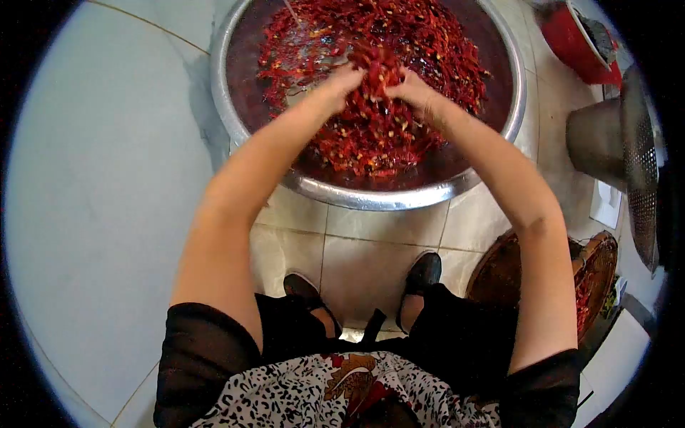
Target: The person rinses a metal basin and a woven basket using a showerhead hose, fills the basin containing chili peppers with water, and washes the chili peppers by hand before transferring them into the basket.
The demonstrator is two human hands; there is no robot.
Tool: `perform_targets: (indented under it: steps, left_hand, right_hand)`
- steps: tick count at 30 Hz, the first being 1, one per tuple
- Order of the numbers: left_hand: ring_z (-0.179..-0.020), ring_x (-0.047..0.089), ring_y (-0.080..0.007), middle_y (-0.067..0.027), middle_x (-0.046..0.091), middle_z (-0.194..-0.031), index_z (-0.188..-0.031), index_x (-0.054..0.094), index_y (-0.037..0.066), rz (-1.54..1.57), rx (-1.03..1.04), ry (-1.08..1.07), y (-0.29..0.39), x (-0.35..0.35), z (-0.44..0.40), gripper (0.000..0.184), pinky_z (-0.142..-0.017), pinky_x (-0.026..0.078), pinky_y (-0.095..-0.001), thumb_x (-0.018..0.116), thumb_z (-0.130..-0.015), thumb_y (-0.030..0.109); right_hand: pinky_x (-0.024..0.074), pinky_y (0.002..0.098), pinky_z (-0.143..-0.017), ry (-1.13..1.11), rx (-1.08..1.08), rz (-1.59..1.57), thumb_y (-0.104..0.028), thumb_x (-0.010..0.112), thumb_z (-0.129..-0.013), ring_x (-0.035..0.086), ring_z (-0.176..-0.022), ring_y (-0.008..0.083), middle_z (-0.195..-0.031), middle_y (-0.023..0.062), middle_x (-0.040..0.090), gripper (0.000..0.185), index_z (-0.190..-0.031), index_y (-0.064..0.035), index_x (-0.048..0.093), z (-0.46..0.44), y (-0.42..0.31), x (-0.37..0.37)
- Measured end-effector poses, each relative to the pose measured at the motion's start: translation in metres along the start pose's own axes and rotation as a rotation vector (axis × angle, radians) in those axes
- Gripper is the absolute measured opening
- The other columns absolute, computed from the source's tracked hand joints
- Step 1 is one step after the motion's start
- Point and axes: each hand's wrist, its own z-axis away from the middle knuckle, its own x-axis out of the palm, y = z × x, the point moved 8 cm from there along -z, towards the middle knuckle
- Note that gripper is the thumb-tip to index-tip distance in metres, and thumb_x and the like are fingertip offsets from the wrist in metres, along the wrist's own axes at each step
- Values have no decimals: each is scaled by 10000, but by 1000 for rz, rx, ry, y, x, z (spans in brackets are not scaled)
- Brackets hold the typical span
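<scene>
A large round metal basin (378, 200) holds water and a mass of cut red chilies (442, 50) with pale seeds among them. My left hand (347, 84) and my right hand (414, 91) are over the middle of the basin, a short way apart. Between them they hold a heap of the red chilies, raised above the rest. The fingers of both hands are partly hidden by the chilies and slightly blurred. A thin stream of water seems to fall into the basin at its upper left.
At the upper right are a red container (571, 39) and a metal pot (598, 135), with a perforated metal strainer (642, 171) beside it. Woven baskets (603, 267), one with red chilies, sit by my right arm. My feet are on the tiled floor (371, 260) below the basin.
</scene>
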Motion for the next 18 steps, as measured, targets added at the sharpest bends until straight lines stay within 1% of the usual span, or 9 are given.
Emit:
perform_targets:
  steps: [3,6,7,9,11,12,13,16,18]
  left_hand:
    - [-1149,399,-235,-102,323,-1328,-1340,198,144,54,127,16,59,-6,70,570,-879,402,-414,476,-857,261]
    - [-1000,514,-197,-70,517,-1122,-1194,408,92,137,523,-212,85,-14,54,399,-846,428,-367,528,-819,159]
    - [-948,542,-177,-54,561,-1047,-1129,468,73,146,630,-262,101,-19,65,356,-832,438,-344,564,-789,123]
    - [-1023,510,-259,-107,530,-1118,-1204,452,112,-149,889,-409,130,-21,90,509,-885,368,-509,605,-750,283]
    - [-950,536,-149,-46,561,-1032,-1111,490,61,-589,978,-385,125,-40,77,422,-833,435,-313,626,-711,60]
    - [-959,528,-152,-34,561,-1019,-1091,508,45,-611,633,-463,113,-35,89,487,-839,428,-284,678,-635,23]
    - [-990,513,-168,-32,556,-1037,-1117,505,43,-898,583,-535,98,-41,82,552,-862,413,-285,720,-610,78]
    - [-983,507,-174,-51,563,-1036,-1118,533,50,-1104,659,-584,62,-67,78,589,-875,385,-290,754,-604,232]
    - [-960,532,-207,-54,586,-993,-1117,545,74,-945,483,-606,47,-81,65,567,-837,413,-297,743,-620,262]
  right_hand:
    - [431,299,-822,-11,-235,37,-77,727,-609,551,-877,179,-978,71,582,619,-1153,-40,434,-4,-37,-7]
    - [408,339,-872,30,-595,318,-39,699,-610,519,-996,189,-1096,93,534,739,-1257,-97,346,26,-98,-4]
    - [404,383,-900,-193,-718,4,-109,641,-729,502,-1030,246,-1233,136,440,583,-1232,-50,352,35,-120,8]
    - [332,406,-961,20,-821,516,-185,653,-740,362,-1177,217,-1382,124,195,776,-1334,-121,158,53,-139,3]
    - [332,383,-958,117,-1014,733,-135,711,-622,417,-1123,241,-1273,128,343,798,-1283,-114,265,66,-137,0]
    - [332,372,-956,162,-1110,844,-111,739,-563,444,-1096,253,-1219,130,417,812,-1257,-110,318,76,-131,-1]
    - [333,361,-955,219,-1206,951,-86,768,-504,472,-1070,265,-1164,132,491,829,-1231,-106,372,87,-125,-2]
    - [315,372,-970,-25,-834,1566,-116,774,-476,450,-1080,316,-1168,157,482,758,-1163,-91,455,76,-65,-7]
    - [364,408,-923,-265,-517,1110,-148,787,-490,518,-982,297,-1049,146,554,550,-992,-67,577,59,-41,-29]
